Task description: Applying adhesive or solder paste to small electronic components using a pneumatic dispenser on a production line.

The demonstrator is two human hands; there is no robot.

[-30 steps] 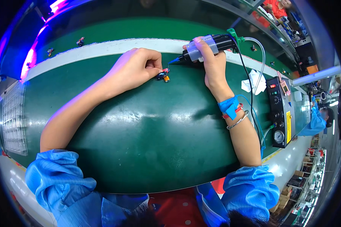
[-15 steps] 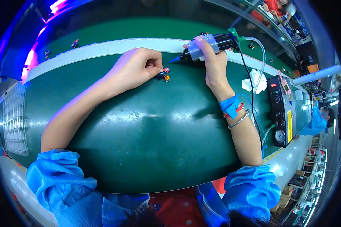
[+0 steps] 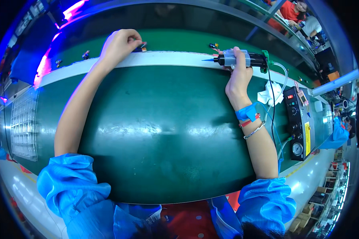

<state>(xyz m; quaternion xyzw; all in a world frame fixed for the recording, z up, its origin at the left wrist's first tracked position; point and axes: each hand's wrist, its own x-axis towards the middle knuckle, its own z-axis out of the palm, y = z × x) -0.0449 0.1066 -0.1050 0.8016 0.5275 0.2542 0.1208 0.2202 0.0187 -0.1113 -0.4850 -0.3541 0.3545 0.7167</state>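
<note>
My left hand (image 3: pixel 119 46) is over the green strip beyond the white rail, with thumb and fingers pinched together. At its fingertips is a small electronic part (image 3: pixel 144 49), dark with orange and red bits, partly hidden by the fingers. My right hand (image 3: pixel 240 77) is wrapped round a glue dispensing syringe (image 3: pixel 232 59) with a clear barrel, black body and blue tapered tip. The syringe lies nearly level near the rail, its tip pointing left. Another small part (image 3: pixel 214 46) sits on the green strip just beyond the syringe.
A white rail (image 3: pixel 167 58) crosses between the green tabletop (image 3: pixel 159 103) and the far strip. On the right are a dispenser control box (image 3: pixel 298 123) with a gauge, a crumpled white tissue (image 3: pixel 270 94) and an air hose (image 3: pixel 284 75). Clear trays (image 3: pixel 24 123) stand at the left.
My left hand has moved left and away from me, carrying the small part from the tabletop across the rail. My right hand has shifted slightly right with the syringe, which now lies more level.
</note>
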